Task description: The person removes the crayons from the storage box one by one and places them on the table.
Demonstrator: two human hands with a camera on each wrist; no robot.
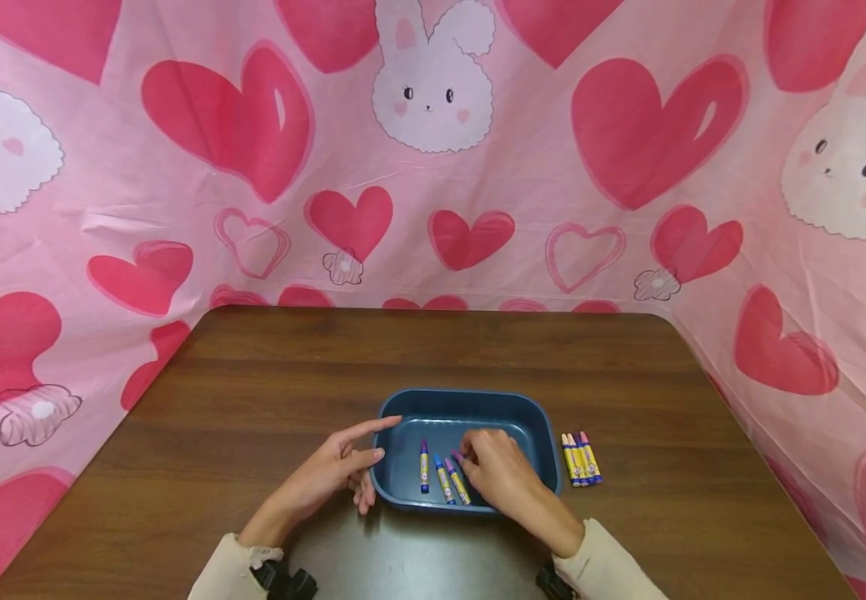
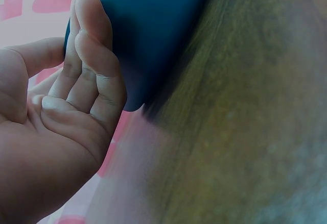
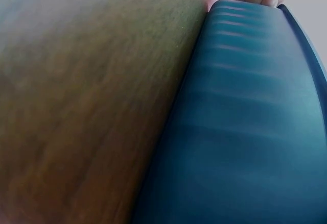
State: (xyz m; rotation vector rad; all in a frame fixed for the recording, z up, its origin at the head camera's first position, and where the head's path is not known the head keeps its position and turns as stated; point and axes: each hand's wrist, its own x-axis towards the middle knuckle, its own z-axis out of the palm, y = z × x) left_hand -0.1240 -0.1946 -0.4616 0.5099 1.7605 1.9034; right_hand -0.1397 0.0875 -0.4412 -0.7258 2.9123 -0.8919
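Note:
A blue rectangular tray lies on the table in the head view. My left hand holds its left rim, index finger and thumb at the edge; in the left wrist view that hand's other fingers curl against the outer wall. Inside the tray are a purple-tipped crayon, a blue-tipped crayon and a crayon with a purple-pink tip. Over the tray's right part, my right hand pinches a crayon; only its pinkish tip shows. The right wrist view shows mainly the tray's outer wall.
Several yellow-wrapped crayons lie side by side just right of the tray. They rest on a brown wooden table. Pink cloth with hearts and rabbits hangs behind and along both sides.

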